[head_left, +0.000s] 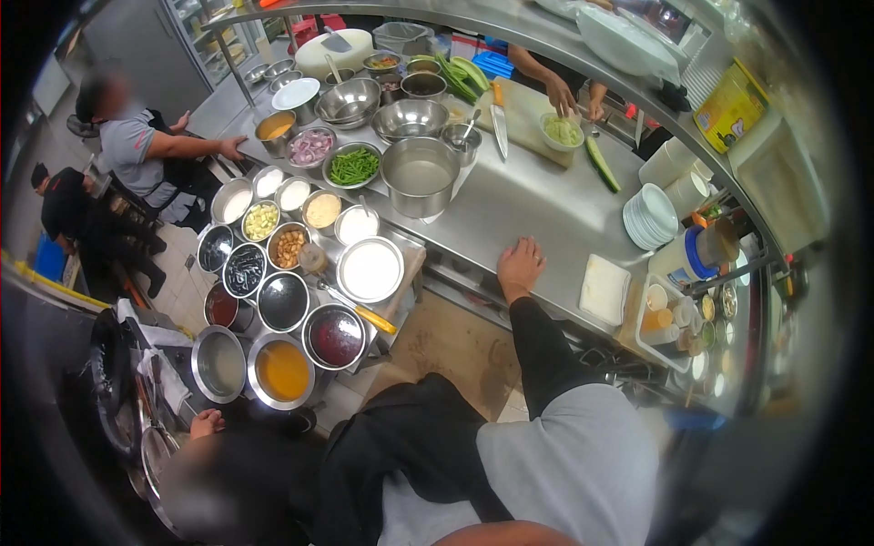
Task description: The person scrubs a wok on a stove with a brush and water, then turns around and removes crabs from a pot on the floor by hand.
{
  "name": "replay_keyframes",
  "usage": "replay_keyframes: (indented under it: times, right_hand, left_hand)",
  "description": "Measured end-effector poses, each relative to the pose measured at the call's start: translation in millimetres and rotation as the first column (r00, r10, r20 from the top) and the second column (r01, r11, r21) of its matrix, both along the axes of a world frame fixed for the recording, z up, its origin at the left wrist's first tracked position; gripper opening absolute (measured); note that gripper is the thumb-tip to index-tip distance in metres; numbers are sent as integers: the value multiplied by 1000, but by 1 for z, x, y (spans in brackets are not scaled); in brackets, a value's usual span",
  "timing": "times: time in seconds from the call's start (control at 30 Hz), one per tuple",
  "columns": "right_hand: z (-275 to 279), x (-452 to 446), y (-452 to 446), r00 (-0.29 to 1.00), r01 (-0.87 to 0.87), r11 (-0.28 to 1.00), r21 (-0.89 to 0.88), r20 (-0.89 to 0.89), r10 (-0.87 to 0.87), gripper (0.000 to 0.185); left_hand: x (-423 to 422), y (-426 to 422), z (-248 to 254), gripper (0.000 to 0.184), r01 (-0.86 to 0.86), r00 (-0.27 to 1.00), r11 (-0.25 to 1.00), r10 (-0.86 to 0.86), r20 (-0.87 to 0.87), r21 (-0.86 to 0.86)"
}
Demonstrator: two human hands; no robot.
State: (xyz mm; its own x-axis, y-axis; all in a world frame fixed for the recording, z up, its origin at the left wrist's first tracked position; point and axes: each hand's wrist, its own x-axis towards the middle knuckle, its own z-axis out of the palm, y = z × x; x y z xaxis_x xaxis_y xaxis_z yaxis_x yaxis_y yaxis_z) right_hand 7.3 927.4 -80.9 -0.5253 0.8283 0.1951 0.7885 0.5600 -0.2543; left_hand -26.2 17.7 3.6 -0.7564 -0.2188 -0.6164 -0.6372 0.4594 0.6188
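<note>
My right hand rests on the front edge of the steel table, palm down with its fingers apart and nothing in them. To its right lies a white rectangular tray or board. A large steel pot stands to its upper left. Farther back, a knife with an orange handle lies partly on a cutting board. My left hand does not show.
Sauce and ingredient containers crowd a side table at left, with a yellow-handled utensil. Across the table a co-worker's hand reaches into a bowl of green pieces. Stacked plates stand right. Other people are at left and lower left.
</note>
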Motion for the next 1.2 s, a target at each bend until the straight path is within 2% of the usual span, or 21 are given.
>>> replay_keyframes:
  times: [0.4, 0.57, 0.97, 1.2]
  right_hand:
    - [3, 0, 1, 999, 10, 1000, -4, 37, -10, 48]
    - [4, 1, -2, 1000, -6, 1000, -9, -11, 5, 49]
    - [1, -2, -1, 1000, 15, 1000, -14, -2, -15, 49]
    - [-2, -1, 0, 1000, -3, 1000, 4, -19, 4, 49]
  left_hand:
    - [-3, -7, -9, 39, 8, 1000, 1000, -8, -29, 10]
    - [-3, -8, -8, 39, -27, 999, 1000, 28, -22, 15]
    - [-2, -7, -5, 40, 14, 1000, 1000, -13, -26, 21]
    - [-1, -8, -7, 41, -29, 999, 1000, 29, -18, 6]
